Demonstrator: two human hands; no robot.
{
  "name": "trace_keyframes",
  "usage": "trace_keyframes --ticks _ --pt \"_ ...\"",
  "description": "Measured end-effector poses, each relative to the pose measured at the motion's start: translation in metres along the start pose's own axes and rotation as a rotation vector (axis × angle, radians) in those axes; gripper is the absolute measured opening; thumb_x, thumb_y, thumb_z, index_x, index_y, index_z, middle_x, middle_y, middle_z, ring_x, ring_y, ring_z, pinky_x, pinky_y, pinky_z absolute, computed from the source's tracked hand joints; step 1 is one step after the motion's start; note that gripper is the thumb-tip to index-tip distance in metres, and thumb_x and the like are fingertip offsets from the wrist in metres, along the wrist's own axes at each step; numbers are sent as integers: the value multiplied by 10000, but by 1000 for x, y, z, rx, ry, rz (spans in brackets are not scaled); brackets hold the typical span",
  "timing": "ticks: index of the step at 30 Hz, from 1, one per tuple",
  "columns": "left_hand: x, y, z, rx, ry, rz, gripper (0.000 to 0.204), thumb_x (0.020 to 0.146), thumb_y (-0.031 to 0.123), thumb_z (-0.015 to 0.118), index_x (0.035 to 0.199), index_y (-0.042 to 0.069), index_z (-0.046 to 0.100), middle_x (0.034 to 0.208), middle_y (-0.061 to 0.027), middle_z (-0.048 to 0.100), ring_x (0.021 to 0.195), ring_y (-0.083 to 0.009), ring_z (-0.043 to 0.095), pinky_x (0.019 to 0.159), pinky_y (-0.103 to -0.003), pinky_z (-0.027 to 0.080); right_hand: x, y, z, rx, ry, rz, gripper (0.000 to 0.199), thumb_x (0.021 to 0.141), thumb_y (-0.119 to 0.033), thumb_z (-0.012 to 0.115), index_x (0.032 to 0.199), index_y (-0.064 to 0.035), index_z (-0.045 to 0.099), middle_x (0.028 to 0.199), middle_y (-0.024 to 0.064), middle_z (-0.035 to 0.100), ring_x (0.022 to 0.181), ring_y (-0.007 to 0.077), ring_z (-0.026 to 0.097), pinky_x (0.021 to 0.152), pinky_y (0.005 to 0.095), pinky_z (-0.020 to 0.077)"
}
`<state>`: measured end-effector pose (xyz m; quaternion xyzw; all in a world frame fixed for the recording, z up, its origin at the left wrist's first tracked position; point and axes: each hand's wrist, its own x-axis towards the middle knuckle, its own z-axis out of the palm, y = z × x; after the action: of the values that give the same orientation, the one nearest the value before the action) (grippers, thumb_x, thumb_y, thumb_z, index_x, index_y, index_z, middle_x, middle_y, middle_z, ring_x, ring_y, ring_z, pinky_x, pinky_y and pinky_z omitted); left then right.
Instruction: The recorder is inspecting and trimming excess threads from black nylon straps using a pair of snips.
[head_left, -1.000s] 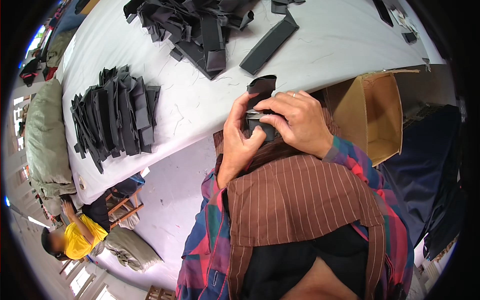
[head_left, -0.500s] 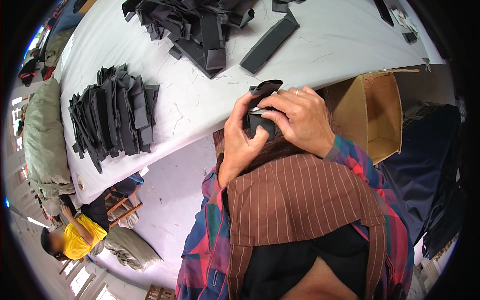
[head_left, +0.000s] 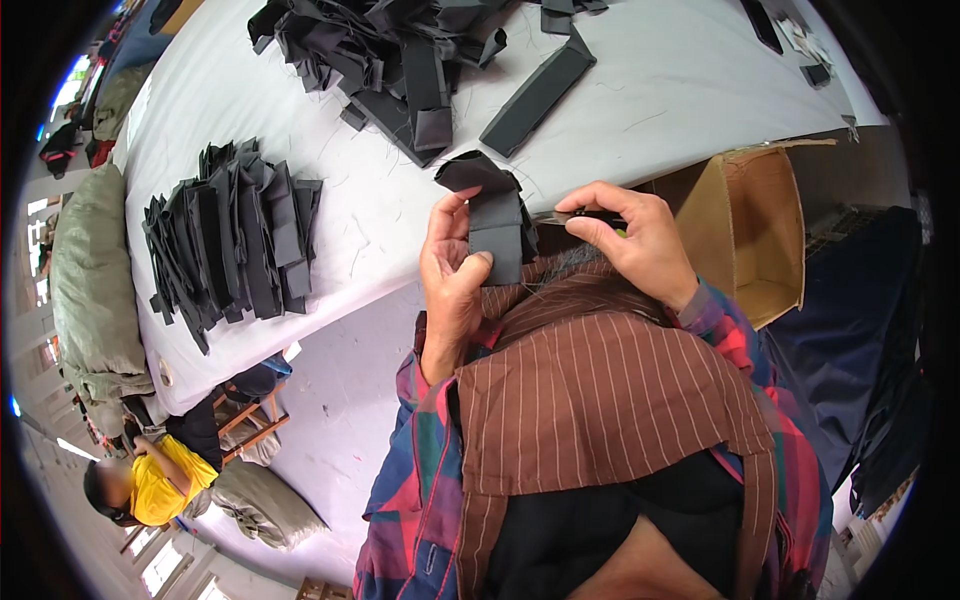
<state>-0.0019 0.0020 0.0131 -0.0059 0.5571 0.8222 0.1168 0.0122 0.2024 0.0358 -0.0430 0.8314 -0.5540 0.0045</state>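
Note:
My left hand [head_left: 452, 285] is closed on a dark grey fabric strip [head_left: 497, 240], its thumb pressed on the lower front. The strip is folded, and its upper end bends over above my fingers. Just to the right, my right hand [head_left: 645, 245] grips small thread snips [head_left: 603, 217] with a dark handle, between thumb and fingers. Their metal tip points left toward the strip's edge, with a small gap between. Loose thread ends [head_left: 575, 262] lie on the brown striped apron [head_left: 610, 400] below the strip.
On the white table [head_left: 370, 215] lie a loose heap of dark strips [head_left: 400, 60], a single strip [head_left: 540, 92] and a neat row of folded strips [head_left: 235, 235]. An open cardboard box [head_left: 765, 230] stands at the right. A person in yellow [head_left: 165, 480] sits at the lower left.
My hands have moved apart: the right one with the snips went right, off the strip. My left hand moved slightly left and turned the strip, showing more of its flat side.

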Motion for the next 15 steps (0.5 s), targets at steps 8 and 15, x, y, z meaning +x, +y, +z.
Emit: trace_keyframes --ticks 8,15 --pt "0 0 2 -53 -62 -8 617 640 -66 407 1256 -44 412 1243 -138 474 1188 -200 456 1020 -280 311 4 -10 3 -77 -43 20 150 803 -91 645 941 -34 646 847 94 671 777 181 631 722 276 470" --pt "1 0 2 -12 -51 -2 616 641 -56 411 1257 -45 411 1243 -132 472 1194 -192 450 1017 -270 306 6 -13 -2 -297 -53 -83 120 789 -153 646 882 -77 648 835 74 671 749 263 619 677 340 435"
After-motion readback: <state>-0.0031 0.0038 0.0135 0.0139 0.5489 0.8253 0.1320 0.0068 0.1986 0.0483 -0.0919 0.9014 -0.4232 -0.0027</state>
